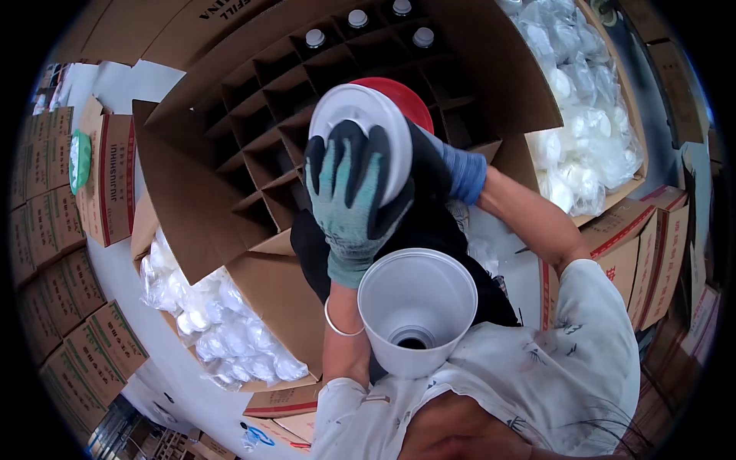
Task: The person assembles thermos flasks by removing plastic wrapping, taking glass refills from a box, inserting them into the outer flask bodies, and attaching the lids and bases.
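Observation:
My left hand [349, 192], in a green-grey glove with dark fingertips, grips a white round plastic lid [330, 107]. Its fingers lie across the lid's face and the thumb is near the lower rim. Behind the lid my right hand [431, 165] wears a dark glove with a blue cuff; its fingers are hidden. A red round plastic piece [402, 100] shows past the lid's upper right edge; whether the two are joined I cannot tell. Below my hands a white tapered plastic tub [418, 299] rests in my lap, its wide mouth facing up and a dark round opening at its bottom.
Ahead stands an open carton [184, 176] with cardboard dividers; several white-capped bottles [358, 19] sit in its far cells. Boxes of bagged white pieces stand at lower left [230, 330] and right [583, 123]. Stacked cartons [50, 215] line the left side, and more cartons [652, 261] stand right.

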Tool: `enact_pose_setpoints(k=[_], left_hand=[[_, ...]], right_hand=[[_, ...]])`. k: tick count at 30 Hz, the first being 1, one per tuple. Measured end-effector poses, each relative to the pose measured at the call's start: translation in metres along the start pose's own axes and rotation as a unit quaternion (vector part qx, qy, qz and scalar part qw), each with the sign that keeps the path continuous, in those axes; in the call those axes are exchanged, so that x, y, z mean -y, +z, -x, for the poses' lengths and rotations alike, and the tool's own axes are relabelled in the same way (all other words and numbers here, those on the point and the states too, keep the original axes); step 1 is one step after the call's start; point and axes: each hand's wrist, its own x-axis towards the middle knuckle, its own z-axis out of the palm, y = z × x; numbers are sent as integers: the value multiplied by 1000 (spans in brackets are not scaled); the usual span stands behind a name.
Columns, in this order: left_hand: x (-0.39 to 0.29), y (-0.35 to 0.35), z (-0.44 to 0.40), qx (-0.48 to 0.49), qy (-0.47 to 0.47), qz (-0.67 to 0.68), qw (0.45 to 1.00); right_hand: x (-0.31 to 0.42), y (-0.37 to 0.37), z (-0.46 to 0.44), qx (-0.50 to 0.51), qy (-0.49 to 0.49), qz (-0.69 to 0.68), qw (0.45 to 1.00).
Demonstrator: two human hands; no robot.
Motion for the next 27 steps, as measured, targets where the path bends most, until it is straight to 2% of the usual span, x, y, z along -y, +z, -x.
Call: enact_pose_setpoints(k=[1, 2, 3, 4, 6, 7, 8, 9, 10, 11, 12, 14, 17, 18, 21, 22, 23, 24, 25, 26, 27], left_hand=[[2, 0, -2, 38, 25, -18, 999], [2, -1, -3, 70, 23, -18, 997], [1, -3, -4, 50, 24, -3, 998], [2, 2, 4, -3, -83, 50, 995], [2, 8, 5, -102, -266, 131, 950], [5, 6, 1, -141, -380, 171, 898], [10, 4, 0, -120, -363, 170, 908], [20, 4, 7, -74, -283, 71, 953], [30, 3, 15, -47, -196, -32, 979], [27, 3, 13, -48, -221, 5, 974], [20, 5, 10, -50, -245, 41, 967], [23, 9, 14, -40, -196, 1, 980], [24, 11, 14, -38, -207, 14, 978], [23, 10, 13, -14, -284, 53, 957], [33, 16, 16, -16, -277, 141, 950], [33, 11, 14, 29, -244, 155, 957], [33, 20, 8, 12, -307, 423, 853], [34, 29, 3, -41, -373, 637, 674], [21, 27, -11, -69, -382, 793, 470], [16, 29, -15, -60, -367, 781, 502], [14, 32, -16, -2, -329, 689, 646]], right_hand=[[-4, -15, -4, 59, -15, 13, 998], [-3, -31, -15, 123, -114, 133, 977], [3, -48, -22, 120, 22, 56, 991], [18, -51, -29, 90, 156, -24, 983], [75, -95, -71, 183, 290, 198, 919], [62, -132, -93, 11, 97, 346, 933], [53, -188, -144, -282, -104, 568, 766], [73, -203, -152, -233, -168, 658, 696], [78, -217, -164, -275, -115, 727, 618], [78, -231, -177, -312, -61, 785, 531], [62, -262, -190, -310, -82, 801, 506], [19, -319, -213, -302, -125, 831, 451], [28, -288, -195, -273, -34, 812, 514], [37, -271, -184, -283, -55, 811, 509], [87, -198, -137, -308, -116, 810, 484], [101, -179, -115, -300, -178, 810, 471], [116, -159, -93, -291, -241, 807, 453], [128, -138, -70, -273, -277, 797, 462], [137, -115, -47, -252, -313, 785, 471], [141, -93, -27, -185, -435, 785, 401], [139, -64, -5, -133, -484, 779, 376]])
